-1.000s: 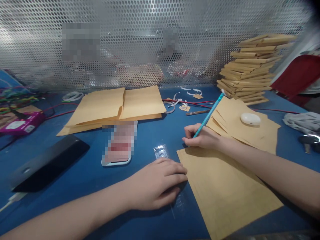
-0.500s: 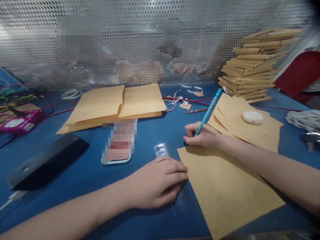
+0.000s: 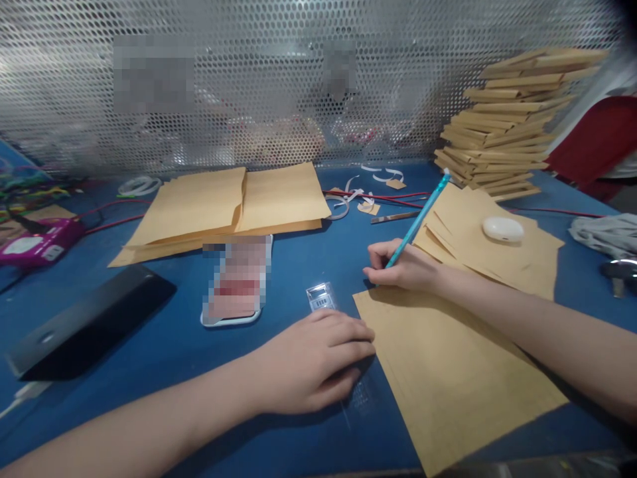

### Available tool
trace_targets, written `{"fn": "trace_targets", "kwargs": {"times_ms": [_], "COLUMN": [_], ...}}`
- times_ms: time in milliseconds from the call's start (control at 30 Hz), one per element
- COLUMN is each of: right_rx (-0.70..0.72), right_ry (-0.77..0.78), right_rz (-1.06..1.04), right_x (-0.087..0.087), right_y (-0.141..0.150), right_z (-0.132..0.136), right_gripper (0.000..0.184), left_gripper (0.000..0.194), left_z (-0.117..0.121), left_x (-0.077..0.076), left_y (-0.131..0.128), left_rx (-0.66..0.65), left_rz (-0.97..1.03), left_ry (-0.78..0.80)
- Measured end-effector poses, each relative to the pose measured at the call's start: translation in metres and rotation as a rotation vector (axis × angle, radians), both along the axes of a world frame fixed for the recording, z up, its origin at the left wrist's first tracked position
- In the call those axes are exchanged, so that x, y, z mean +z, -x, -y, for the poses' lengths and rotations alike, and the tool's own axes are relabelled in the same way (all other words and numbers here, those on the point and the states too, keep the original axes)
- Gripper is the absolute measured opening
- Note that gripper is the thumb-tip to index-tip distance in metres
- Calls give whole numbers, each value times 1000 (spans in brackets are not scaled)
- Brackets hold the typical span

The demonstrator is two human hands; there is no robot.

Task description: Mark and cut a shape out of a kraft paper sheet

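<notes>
Pencil (image 3: pixel 421 216) (aslant) in right hand (image 3: pixel 405 268)

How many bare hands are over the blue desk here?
2. The left hand rests on a clear plastic piece, by the brown sheet; the right hand holds a teal pencil near that sheet's far edge. Both are in plain view.

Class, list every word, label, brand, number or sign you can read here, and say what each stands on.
No text is readable.
Phone: screen pixelated, unreadable.
Clear plastic piece, partly covered by the left hand: marks too small to read.
Magenta box: white patches too blurred to read.
Brown sheet: no writing I can make out.
</notes>
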State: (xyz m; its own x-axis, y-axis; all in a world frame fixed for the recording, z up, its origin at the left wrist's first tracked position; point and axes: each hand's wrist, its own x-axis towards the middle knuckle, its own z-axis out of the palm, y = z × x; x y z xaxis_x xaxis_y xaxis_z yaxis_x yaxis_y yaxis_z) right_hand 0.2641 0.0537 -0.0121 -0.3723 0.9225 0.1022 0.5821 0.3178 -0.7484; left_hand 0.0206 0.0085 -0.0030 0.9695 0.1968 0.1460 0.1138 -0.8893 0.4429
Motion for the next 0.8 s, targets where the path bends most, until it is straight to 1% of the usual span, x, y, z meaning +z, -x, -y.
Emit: {"fn": "trace_targets", "kwargs": {"times_ms": [167,333,533,700,800], "right_rx": [41,-12,38,5,31], "right_ry": [-3,5,1,1,-8], "right_rz": [-1,9,-5,-5,-9], "right_x": [1,2,1,2,2], "right_y": [0,1,1,2,1], "right_z": [0,1,0,1,0], "right_gripper": [35,30,33,29,31], "left_gripper": [31,32,32,31,32], "left_z": [0,0,0,-1,-1], "left_x": [1,1,0,0,1], "left_y": [0,0,1,0,0], "left_rx": [-2,-1,-4,-5,-2], "left_rz": [-9,-17,-15,-8,-3], "left_ry": [-1,-1,1,2,1]}}
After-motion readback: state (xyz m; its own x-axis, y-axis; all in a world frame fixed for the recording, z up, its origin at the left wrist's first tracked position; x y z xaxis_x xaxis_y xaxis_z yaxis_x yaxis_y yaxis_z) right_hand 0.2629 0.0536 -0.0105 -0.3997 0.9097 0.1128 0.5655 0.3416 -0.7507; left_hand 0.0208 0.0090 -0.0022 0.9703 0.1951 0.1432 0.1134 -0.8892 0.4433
